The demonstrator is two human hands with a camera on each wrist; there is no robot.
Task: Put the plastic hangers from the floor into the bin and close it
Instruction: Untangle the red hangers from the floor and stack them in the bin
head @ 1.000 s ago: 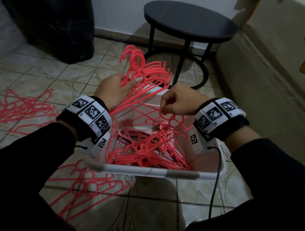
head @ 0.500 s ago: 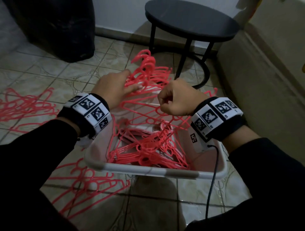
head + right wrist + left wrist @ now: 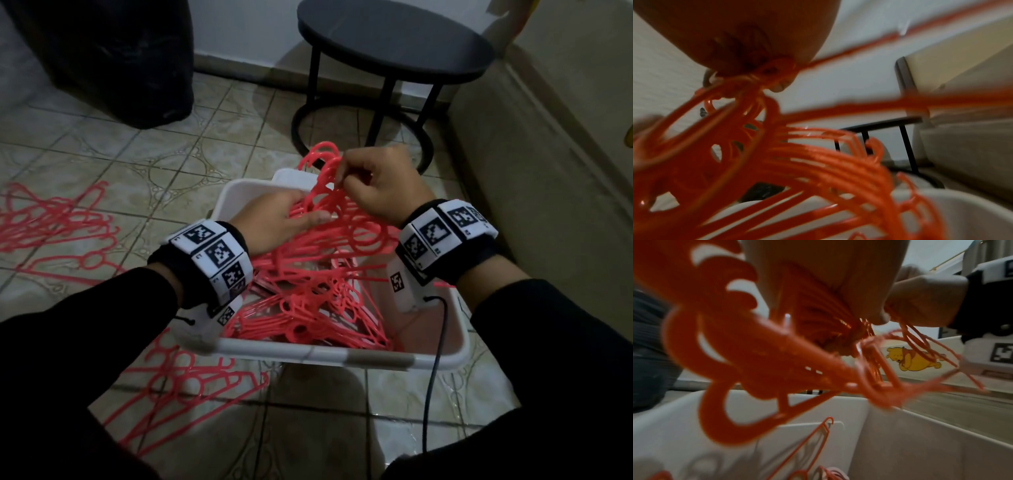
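Both hands over the white rectangular plastic bin (image 3: 342,356) on the tiled floor (image 3: 171,164). My right hand (image 3: 380,185) is curled tight, pinching the necks just under the hooks of a bundle of thin pink-red plastic hangers (image 3: 329,240); hooks stick up past my knuckles toward the far rim. My left hand (image 3: 277,219) lies over the same bundle just left of the right, fingers extended along the hanger arms, thumb on the near side; the left wrist view shows strands running under the palm, so it's gripping loosely around them. The bundle is tilted, its lower ends down inside the bin, its top still above the rim.

Under it, a loose heap of the same hangers (image 3: 308,318) already fills the bin bottom.

Still on the floor: one pile of hangers (image 3: 54,229) well to the left, another pile (image 3: 178,387) just beside the bin's near-left corner.

Round black side table (image 3: 394,44) stands beyond the bin, big black bag (image 3: 113,58) far left, beige upholstered edge (image 3: 534,178) to the right. Can't see a lid.
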